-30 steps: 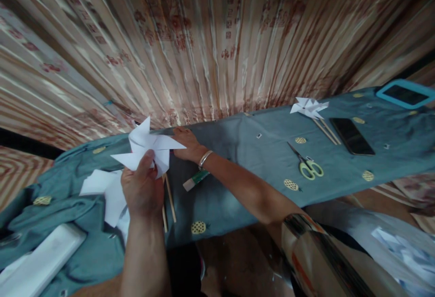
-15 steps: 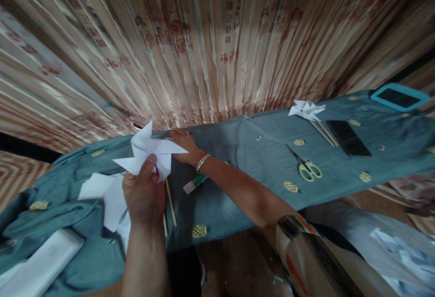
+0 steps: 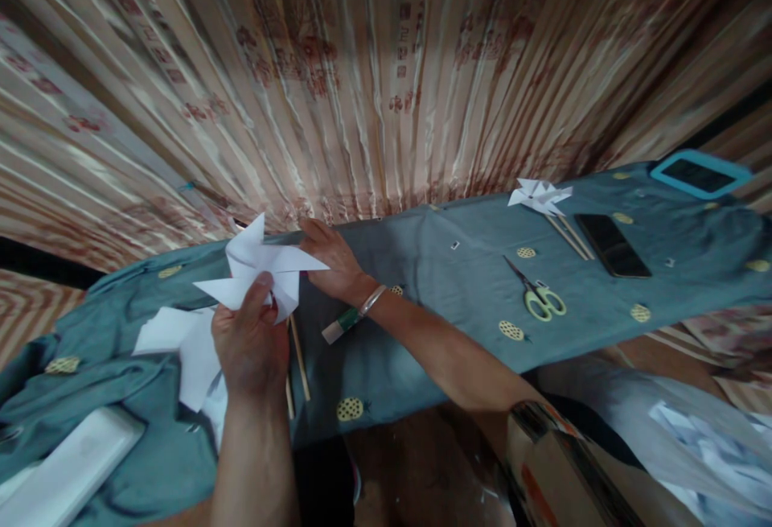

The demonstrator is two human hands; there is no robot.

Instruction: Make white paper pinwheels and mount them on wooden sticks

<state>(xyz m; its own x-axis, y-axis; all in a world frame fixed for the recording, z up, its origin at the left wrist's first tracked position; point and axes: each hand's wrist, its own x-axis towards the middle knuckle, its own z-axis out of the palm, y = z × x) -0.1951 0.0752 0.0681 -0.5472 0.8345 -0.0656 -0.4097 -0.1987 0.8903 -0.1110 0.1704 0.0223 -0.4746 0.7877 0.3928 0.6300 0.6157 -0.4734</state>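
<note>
My left hand (image 3: 253, 342) is closed on a white paper pinwheel (image 3: 277, 263), its thumb pressed over the middle. Behind the pinwheel's right blade is my right hand (image 3: 334, 261), with a bracelet at the wrist. Its fingers look bent together, but the blade partly covers them and whatever they hold is hidden. Two wooden sticks (image 3: 298, 356) lie below the pinwheel, partly covered by my left hand. Under my right wrist lies a green and whitish tube or stick (image 3: 341, 326), partly covered by the arm.
White paper sheets (image 3: 196, 354) and a long white box (image 3: 78, 463) lie at the left. Rightward are green-handled scissors (image 3: 543, 300), finished pinwheels (image 3: 539, 195) with sticks, a dark phone (image 3: 612, 245) and a blue-framed tablet (image 3: 700, 174). A curtain (image 3: 374, 92) hangs behind the cloth-covered table (image 3: 422, 269).
My right hand has lifted off the cloth at the table's back and drawn slightly toward me, fingers more bent. The left hand keeps holding the pinwheel. The view has shifted slightly.
</note>
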